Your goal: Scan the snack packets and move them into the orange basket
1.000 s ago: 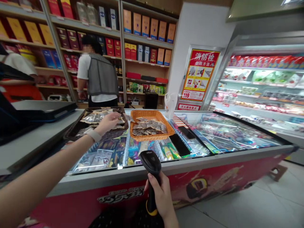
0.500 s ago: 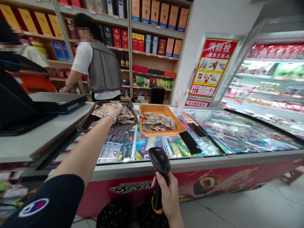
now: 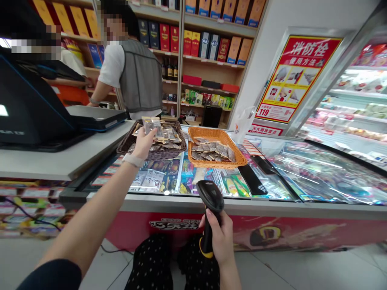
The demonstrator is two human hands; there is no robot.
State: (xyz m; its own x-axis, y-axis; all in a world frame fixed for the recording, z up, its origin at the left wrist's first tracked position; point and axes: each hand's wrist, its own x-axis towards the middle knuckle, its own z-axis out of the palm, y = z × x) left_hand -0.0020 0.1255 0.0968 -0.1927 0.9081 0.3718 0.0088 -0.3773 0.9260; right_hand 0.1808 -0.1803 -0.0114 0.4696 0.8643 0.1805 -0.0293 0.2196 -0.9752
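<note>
Left grip (image 3: 143, 146) clamped on at least one packet (image 3: 151, 125), right grip (image 3: 223, 235) around one scanner (image 3: 211, 196); two baskets (image 3: 218, 164).

The left arm (image 3: 95, 217) is fitted with a dark navy sleeve (image 3: 57, 276), its rounded hem ending above the forearm, which is uncovered. A narrow, smooth, pale band (image 3: 133, 160) encircles the left wrist. Both legs are covered by loose black trousers (image 3: 151, 262) patterned with small, scattered, pale dots.
</note>
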